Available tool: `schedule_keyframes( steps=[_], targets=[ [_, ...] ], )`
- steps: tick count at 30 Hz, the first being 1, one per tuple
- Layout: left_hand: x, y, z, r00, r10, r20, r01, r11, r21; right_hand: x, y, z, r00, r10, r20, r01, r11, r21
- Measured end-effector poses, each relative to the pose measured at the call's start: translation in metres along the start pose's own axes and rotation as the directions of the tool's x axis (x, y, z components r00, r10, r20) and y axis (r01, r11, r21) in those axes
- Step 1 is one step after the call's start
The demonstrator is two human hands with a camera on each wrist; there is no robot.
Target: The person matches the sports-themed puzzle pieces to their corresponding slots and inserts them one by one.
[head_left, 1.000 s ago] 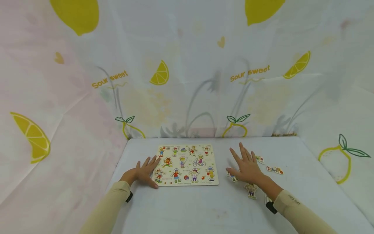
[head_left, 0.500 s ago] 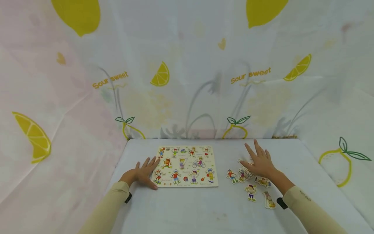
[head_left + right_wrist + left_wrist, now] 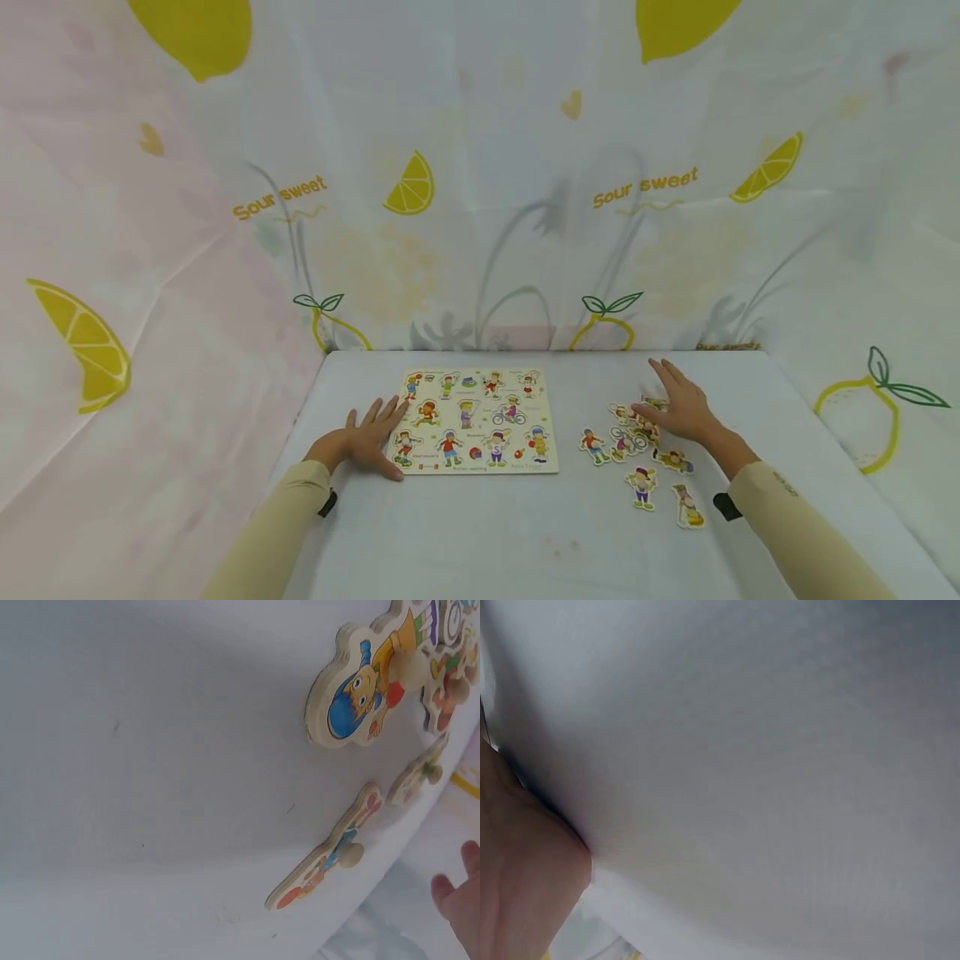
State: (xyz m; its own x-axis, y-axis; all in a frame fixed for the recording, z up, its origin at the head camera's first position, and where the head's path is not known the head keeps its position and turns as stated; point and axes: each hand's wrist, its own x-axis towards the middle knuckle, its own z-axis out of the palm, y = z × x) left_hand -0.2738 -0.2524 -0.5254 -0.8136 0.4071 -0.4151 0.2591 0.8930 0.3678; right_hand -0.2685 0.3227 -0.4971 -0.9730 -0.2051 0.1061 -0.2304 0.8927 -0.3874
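A wooden puzzle board (image 3: pixel 438 442) printed with children at sports lies flat in the head view. My left hand (image 3: pixel 367 437) rests at its left edge, fingers spread and straight. My right hand (image 3: pixel 682 408) is over a group of loose wooden pieces, its fingers extended and gripping nothing. Among those showing are a child in red and blue (image 3: pixel 595 447), a cyclist (image 3: pixel 624 446) and a figure in purple trousers (image 3: pixel 642 490). In the right wrist view, a blue-helmeted piece (image 3: pixel 345 712) has a round knob. Only part of the left hand (image 3: pixel 529 877) shows in the left wrist view.
The pieces lie on a white-covered table (image 3: pixel 480 542), right of the board. Nearest the front right is another child piece (image 3: pixel 687 507). A long piece (image 3: pixel 322 862) lies apart in the right wrist view. Lemon-printed cloth (image 3: pixel 480 250) stands behind the table.
My right hand has moved to the right, uncovering several pieces that it hid before. A piece on the right is now hidden behind it. My left hand has stayed at the board.
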Motion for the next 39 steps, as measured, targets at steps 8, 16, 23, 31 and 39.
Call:
schedule_keyframes(
  steps=[8,16,23,31,39],
  targets=[
    [-0.004,-0.001,-0.001,1.000,0.014,0.013,-0.013,1.000,-0.012,0.004,0.011,0.001,0.992,0.108,0.070,-0.118,0.979,0.165],
    [0.000,-0.003,-0.001,1.000,0.011,0.005,-0.011,1.000,-0.005,0.006,0.013,-0.002,0.970,0.209,0.126,-0.238,0.926,0.293],
    [0.002,-0.003,0.000,1.000,0.003,-0.008,-0.003,1.000,0.013,0.006,0.016,0.001,0.947,0.300,0.114,-0.321,0.884,0.341],
    [0.005,-0.006,0.007,1.000,0.022,0.013,-0.022,1.000,0.009,-0.003,0.020,0.003,0.910,0.389,0.141,-0.413,0.839,0.354],
    [0.002,-0.005,0.003,1.000,0.010,0.007,-0.010,1.000,-0.002,0.001,0.025,0.009,0.910,0.400,0.109,-0.412,0.844,0.345]
  ],
)
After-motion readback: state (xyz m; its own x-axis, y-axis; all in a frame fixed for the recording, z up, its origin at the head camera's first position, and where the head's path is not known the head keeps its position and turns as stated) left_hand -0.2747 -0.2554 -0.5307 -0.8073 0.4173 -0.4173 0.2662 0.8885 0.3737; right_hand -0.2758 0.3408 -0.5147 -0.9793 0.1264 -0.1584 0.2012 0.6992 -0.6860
